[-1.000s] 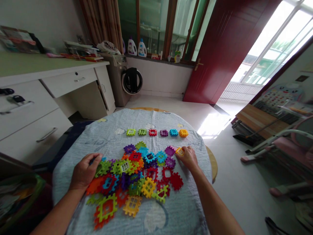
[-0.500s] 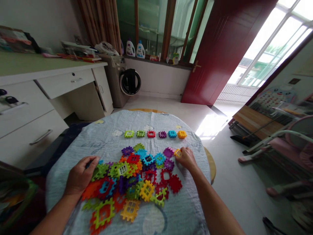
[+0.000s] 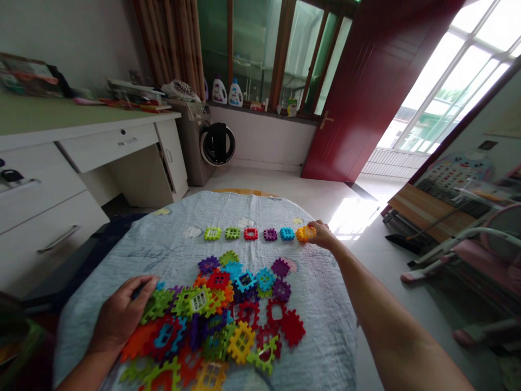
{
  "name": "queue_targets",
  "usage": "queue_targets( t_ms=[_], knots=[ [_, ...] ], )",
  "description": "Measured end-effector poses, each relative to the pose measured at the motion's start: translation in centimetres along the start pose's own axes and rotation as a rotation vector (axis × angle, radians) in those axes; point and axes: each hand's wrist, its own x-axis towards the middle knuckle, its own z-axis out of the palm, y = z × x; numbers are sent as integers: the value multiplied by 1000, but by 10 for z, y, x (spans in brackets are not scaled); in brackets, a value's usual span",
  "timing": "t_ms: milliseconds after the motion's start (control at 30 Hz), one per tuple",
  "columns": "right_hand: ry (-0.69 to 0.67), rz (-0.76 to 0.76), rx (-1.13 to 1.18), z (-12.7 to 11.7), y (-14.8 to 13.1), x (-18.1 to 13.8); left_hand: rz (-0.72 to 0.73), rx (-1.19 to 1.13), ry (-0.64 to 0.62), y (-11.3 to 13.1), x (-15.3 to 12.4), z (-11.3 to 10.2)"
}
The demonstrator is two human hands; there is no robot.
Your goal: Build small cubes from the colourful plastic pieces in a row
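While fingers [image 3: 317, 224] hold block [image 3: 309, 232], bin [image 3: 36, 332], contents [image 3: 10, 351] blurred

A strip of cloth [image 3: 252, 251] lies bare across the frame's centre, a low passage between the row of six blocks [image 3: 269, 234] and the heap of notched plastic pieces [image 3: 215, 324]. The heap bars the lower centre, with the left hand [image 3: 120, 312] blocking its left edge. The right hand [image 3: 321, 234] obstructs the row's right end; bench [image 3: 321, 320] space opens right of the heap, inside the right forearm [image 3: 378, 293].
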Motion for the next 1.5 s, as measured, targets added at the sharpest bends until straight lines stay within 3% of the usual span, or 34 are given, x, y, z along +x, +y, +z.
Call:
queue_targets(
  t_ms=[267, 533, 633, 733, 867, 1000, 1100, 1333, 1500],
  knots=[
    [-79, -56, 4, 11, 9, 27, 17, 12, -6, 0, -1, -1],
    [-81, -50, 23, 11, 9, 26, 33, 57, -35, 9, -5, -5],
    [21, -71, 66, 6, 7, 8, 19, 42, -30, 11, -6, -5],
    [228, -158, 201, 12, -2, -30, 13, 21, -37, 11, -7, -4],
    [294, -177, 343, 46, -18, -99, 29, -10, -29, 11, -7, -4],
    [289, -132, 239, 84, -29, -146, 41, -22, -28, 14, -7, -4],
    [301, -73, 108, 93, -36, -158, 41, -33, -33, 14, -8, -4],
    [259, -14, -36, 83, -50, -159, 20, -76, -36, 12, -8, -1],
    [209, 7, -131, 82, -54, -161, 24, -140, -103, 20, -7, -3]
  ],
)
